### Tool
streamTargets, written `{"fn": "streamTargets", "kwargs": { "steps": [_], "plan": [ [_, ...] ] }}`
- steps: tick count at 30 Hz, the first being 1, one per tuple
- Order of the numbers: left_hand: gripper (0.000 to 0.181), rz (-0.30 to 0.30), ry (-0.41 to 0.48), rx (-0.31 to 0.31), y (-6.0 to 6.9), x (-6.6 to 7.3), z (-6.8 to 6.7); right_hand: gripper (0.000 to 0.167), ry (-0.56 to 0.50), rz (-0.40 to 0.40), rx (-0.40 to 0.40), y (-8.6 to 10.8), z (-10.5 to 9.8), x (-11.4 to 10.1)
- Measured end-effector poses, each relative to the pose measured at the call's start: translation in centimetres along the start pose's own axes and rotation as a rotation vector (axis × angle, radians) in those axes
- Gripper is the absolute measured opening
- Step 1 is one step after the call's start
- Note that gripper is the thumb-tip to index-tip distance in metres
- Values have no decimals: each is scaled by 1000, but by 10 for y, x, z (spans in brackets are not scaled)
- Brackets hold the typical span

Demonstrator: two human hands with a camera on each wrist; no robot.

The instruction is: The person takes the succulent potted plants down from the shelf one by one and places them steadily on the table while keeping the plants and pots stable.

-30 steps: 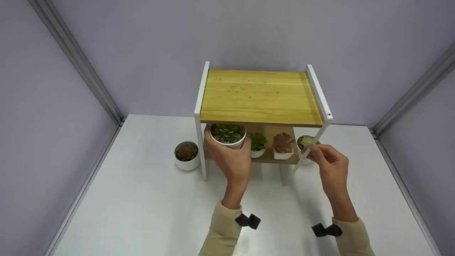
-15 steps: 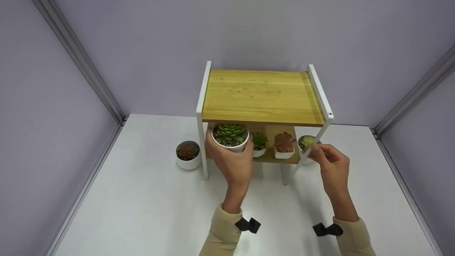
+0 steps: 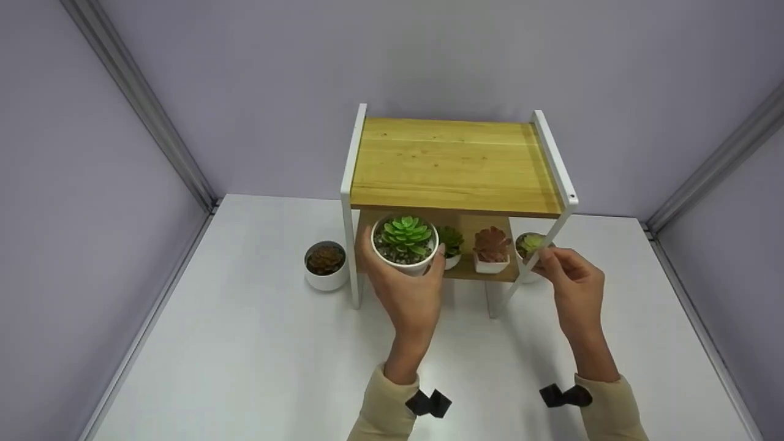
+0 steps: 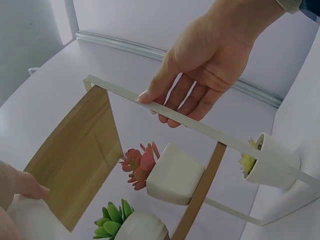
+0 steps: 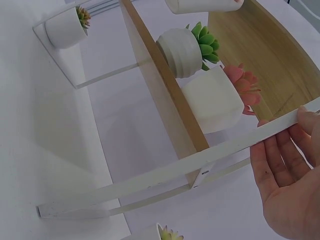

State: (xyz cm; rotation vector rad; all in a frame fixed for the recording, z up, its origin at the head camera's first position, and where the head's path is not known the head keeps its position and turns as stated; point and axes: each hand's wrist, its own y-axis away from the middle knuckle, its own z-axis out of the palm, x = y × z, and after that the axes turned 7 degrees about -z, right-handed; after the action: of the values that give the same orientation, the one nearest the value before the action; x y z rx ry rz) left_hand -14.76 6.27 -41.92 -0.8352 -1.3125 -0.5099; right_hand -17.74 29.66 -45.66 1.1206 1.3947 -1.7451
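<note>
The left hand (image 3: 407,297) grips a round white pot with a green succulent (image 3: 407,239) at the front left of the shelf's lower board, its rim below the top board's front edge. Thumb and fingers of the right hand (image 3: 572,288) pinch the white right front leg of the shelf (image 3: 557,223); in the right wrist view that hand (image 5: 292,165) holds the white bar (image 5: 240,142). On the lower board stand a smaller green succulent (image 3: 451,242) and a red one in a square white pot (image 3: 492,266). The held pot (image 4: 37,217) shows partly in the left wrist view.
A brown succulent in a white pot (image 3: 326,278) stands on the white table (image 3: 245,343) left of the shelf. Behind the right leg is a yellow-green one (image 3: 530,244). The wooden top board (image 3: 456,165) overhangs the lower board; grey walls surround the table.
The left hand has drawn the held pot forward and slightly right, from partly under the top board, so more of the plant shows. The right hand keeps its hold on the leg.
</note>
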Motion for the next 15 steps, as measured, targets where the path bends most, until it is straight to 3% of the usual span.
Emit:
{"fn": "streamTargets", "kwargs": {
  "steps": [15],
  "plan": [
    [110,12,-5,-38,7,-3,-19,23,-17,8,6,1,1,0]
  ]
}}
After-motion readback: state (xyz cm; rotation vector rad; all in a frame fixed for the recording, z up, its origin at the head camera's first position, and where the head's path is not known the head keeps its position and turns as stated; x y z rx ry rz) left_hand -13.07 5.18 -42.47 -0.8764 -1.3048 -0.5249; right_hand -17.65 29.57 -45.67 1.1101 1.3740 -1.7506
